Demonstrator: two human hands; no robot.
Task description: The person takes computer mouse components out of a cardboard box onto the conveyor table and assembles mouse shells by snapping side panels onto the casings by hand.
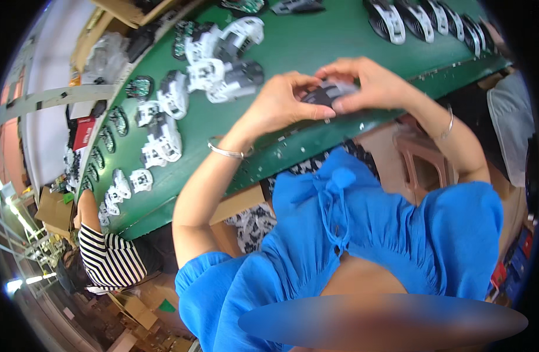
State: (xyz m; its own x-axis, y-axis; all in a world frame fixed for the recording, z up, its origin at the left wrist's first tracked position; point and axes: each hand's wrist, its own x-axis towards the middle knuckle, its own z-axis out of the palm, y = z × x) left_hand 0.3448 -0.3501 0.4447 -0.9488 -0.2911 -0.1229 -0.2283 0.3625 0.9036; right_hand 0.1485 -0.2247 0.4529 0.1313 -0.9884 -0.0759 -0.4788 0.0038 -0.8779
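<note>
Both my hands hold a dark grey, rounded computer mouse (323, 96) just above the near edge of the green table (216, 154). My left hand (279, 101) grips its left end, thumb along the near side and fingers curled over the far side. On the right end, my right hand (372, 87) closes with thumb and fingertips, covering part of it. The underside of the mouse is hidden. Left of my hands lie white and grey mouse shells (237, 79) in a loose cluster.
More white shell parts (164, 141) and green circuit boards (139, 88) spread along the table's left side. Black-and-white mouse pieces (389, 22) stand in a row at the far right. A striped-shirted person (114, 258) sits at left. A brown stool (419, 155) stands below the table.
</note>
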